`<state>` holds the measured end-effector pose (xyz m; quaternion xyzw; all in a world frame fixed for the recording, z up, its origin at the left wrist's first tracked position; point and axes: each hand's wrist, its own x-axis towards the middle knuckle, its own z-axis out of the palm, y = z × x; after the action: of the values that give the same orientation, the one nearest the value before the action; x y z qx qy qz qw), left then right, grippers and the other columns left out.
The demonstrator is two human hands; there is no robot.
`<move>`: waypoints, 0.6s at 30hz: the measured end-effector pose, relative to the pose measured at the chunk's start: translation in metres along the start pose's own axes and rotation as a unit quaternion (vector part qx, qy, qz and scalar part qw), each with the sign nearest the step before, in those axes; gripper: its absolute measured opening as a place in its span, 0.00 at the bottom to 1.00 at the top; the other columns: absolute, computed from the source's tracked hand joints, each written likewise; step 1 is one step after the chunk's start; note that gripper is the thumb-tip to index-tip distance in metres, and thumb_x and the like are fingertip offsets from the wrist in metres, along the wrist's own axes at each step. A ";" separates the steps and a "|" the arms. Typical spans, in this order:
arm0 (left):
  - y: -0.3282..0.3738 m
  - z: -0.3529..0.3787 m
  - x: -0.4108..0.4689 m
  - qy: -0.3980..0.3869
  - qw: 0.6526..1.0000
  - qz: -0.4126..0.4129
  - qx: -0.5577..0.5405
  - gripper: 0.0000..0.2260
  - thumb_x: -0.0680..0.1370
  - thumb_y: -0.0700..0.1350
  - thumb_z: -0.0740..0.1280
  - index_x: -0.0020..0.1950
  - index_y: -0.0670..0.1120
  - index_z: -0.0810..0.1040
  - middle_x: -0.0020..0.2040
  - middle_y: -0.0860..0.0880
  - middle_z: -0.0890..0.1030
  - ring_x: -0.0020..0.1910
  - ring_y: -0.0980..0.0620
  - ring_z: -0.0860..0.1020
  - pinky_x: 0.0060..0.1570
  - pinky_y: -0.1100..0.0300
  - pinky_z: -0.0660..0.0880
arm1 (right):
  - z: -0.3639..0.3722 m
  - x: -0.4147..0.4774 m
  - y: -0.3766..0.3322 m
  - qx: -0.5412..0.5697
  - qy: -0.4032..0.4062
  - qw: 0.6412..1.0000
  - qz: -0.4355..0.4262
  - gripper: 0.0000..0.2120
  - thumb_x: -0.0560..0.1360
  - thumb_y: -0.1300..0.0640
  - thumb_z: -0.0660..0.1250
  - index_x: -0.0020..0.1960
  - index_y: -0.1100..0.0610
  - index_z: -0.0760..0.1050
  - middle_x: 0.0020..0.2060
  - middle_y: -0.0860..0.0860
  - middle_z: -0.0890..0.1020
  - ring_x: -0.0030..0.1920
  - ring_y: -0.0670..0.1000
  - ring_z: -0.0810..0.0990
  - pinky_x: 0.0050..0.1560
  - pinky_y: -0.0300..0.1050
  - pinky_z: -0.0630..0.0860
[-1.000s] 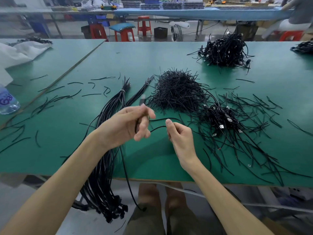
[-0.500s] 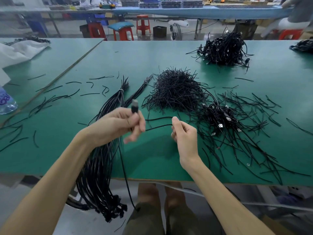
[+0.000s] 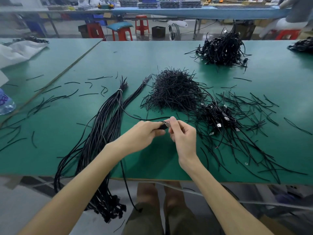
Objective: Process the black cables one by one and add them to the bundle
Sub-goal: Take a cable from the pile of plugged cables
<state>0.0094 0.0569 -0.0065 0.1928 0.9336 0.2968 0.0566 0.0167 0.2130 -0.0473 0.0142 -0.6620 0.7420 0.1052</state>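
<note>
At the far left edge a clear bottle [image 3: 6,103] is cut off by the frame, and what it holds cannot be made out. Behind it lies a crumpled white bag [image 3: 22,51]; its contents are hidden. Short black scraps [image 3: 50,99] are scattered over the green surface [image 3: 135,56].

The bundle [image 3: 101,133] of long black cables lies lengthwise next to the scraps, with a pale tie [image 3: 120,90] near its far end. Its near end hangs over the edge of the surface, where the left forearm partly covers it. Just beside it is a thinner tied bunch [image 3: 140,87].

In the middle, above the surface, the left hand [image 3: 144,134] has its fingers curled round the plug end of one black cable [image 3: 135,117]. The cable arcs away left toward the bundle. The right hand [image 3: 183,134] meets it: thumb and forefinger pinch the metal connector [image 3: 167,124], the other fingers folded in. A single strand drops over the near edge by the knees; whether it is the same cable cannot be told.

Behind the hands is a mound of short black ties [image 3: 174,92]. To its right a heap of coiled cables [image 3: 218,116] lies among loose ties. Farther back stands another tangled pile [image 3: 221,48], and a fourth pile [image 3: 303,45] is cut off at the right edge.

Under the far bench a black bin [image 3: 158,31] shows, its inside out of sight.
</note>
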 end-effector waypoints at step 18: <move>0.006 0.004 0.007 0.097 0.728 -0.050 -0.677 0.19 0.88 0.48 0.52 0.70 0.37 0.73 0.65 0.45 0.82 0.65 0.49 0.81 0.62 0.53 0.78 | 0.011 -0.009 0.002 -0.130 -0.137 0.978 -0.091 0.21 0.84 0.52 0.61 0.33 0.56 0.73 0.24 0.52 0.76 0.25 0.45 0.72 0.32 0.40 0.70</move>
<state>0.0060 0.0667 -0.0062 0.0269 0.4939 0.8638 0.0957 0.0242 0.2007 -0.0493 0.1623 -0.7568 0.6279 0.0813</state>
